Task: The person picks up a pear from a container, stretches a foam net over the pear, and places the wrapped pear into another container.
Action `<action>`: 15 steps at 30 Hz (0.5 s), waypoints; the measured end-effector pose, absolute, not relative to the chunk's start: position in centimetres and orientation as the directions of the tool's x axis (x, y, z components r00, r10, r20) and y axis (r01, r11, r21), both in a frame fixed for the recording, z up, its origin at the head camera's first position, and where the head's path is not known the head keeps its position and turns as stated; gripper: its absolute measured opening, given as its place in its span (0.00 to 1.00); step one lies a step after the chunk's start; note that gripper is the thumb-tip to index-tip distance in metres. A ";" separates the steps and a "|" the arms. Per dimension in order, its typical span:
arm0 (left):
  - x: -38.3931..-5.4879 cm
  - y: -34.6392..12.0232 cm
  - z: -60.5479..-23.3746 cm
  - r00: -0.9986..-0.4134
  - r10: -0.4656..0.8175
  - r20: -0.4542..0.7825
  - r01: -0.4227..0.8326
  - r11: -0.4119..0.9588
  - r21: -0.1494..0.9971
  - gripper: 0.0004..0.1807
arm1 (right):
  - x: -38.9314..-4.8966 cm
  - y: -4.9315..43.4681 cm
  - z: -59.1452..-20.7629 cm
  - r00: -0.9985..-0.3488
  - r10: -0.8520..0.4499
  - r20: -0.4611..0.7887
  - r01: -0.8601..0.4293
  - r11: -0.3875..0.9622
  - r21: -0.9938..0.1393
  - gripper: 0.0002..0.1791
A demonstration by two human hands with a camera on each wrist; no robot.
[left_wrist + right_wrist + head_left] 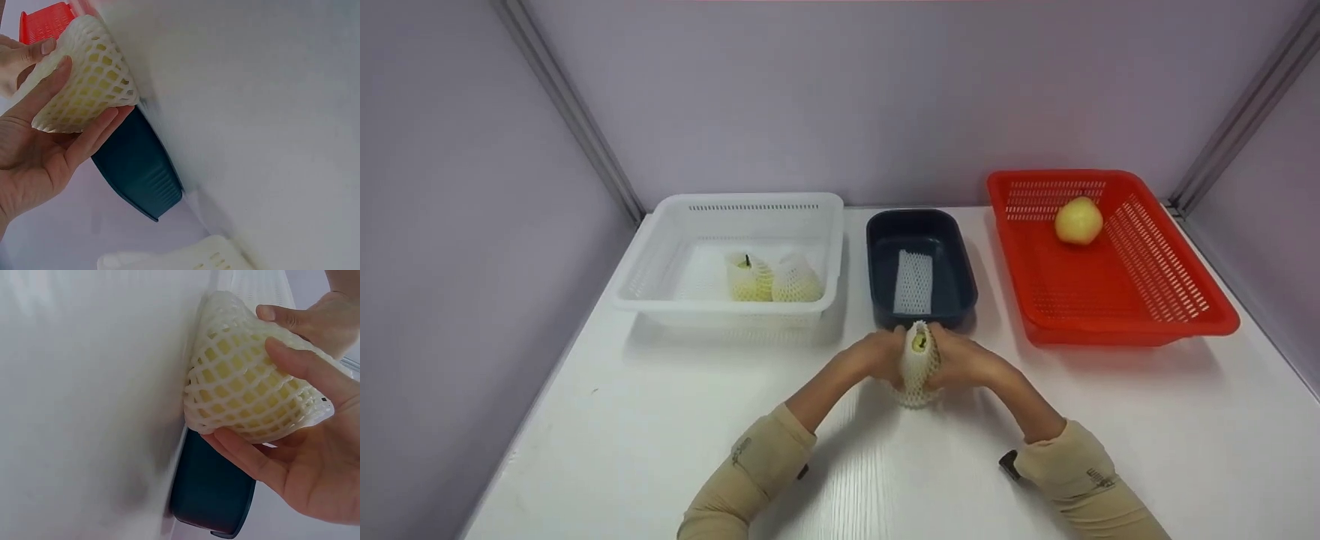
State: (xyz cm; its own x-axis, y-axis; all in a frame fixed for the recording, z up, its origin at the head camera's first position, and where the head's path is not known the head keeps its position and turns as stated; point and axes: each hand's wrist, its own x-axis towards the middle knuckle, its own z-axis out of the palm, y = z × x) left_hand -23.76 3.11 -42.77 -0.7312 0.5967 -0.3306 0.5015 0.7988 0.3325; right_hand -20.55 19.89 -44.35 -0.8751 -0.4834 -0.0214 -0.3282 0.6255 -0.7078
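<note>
In the head view, my left hand (pixel 883 355) and right hand (pixel 964 358) grip one yellow pear in a white foam net (pixel 916 375) from both sides. The pear's dark stem shows through the net's open top. In the left wrist view, the left hand's (pixel 50 140) thumb and fingers lie around the netted pear (pixel 98 76). The right wrist view shows the right hand (pixel 315 450) with its thumb on the mesh (pixel 242 382) and its fingers underneath. Just beyond the hands stands a dark blue bin (pixel 877 255), with a flat white foam net (pixel 913 281) inside.
A white basket (pixel 660 306) on the left holds two netted pears (pixel 797 283). On the right, a red basket (pixel 1110 328) contains one bare yellow pear (pixel 1078 221). All stand on a white table (pixel 660 420) before pale walls.
</note>
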 end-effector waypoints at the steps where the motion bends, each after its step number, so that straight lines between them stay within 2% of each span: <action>1: -23.8 3.0 -42.6 -0.730 0.605 -0.316 0.509 0.791 0.339 0.40 | -20.6 19.9 -44.3 -0.877 -0.481 -0.010 -0.330 0.617 -0.714 0.34; 4: -24.0 2.3 -42.1 -0.730 0.637 -0.249 0.515 0.752 0.412 0.39 | -20.6 20.2 -43.8 -0.892 -0.452 -0.020 -0.280 0.586 -0.761 0.38; 8: -24.2 1.1 -41.3 -0.751 0.650 -0.115 0.448 0.630 0.635 0.38 | -20.7 20.8 -42.5 -0.923 -0.380 -0.054 -0.159 0.506 -0.848 0.44; 12: -24.4 0.5 -40.2 -0.808 0.589 -0.024 0.264 0.397 0.879 0.36 | -20.7 21.6 -40.5 -0.959 -0.278 -0.062 -0.058 0.404 -0.913 0.47; 15: -24.2 0.8 -39.3 -0.864 0.503 0.008 0.116 0.184 0.976 0.33 | -20.8 21.8 -39.1 -0.980 -0.189 -0.062 -0.004 0.331 -0.944 0.49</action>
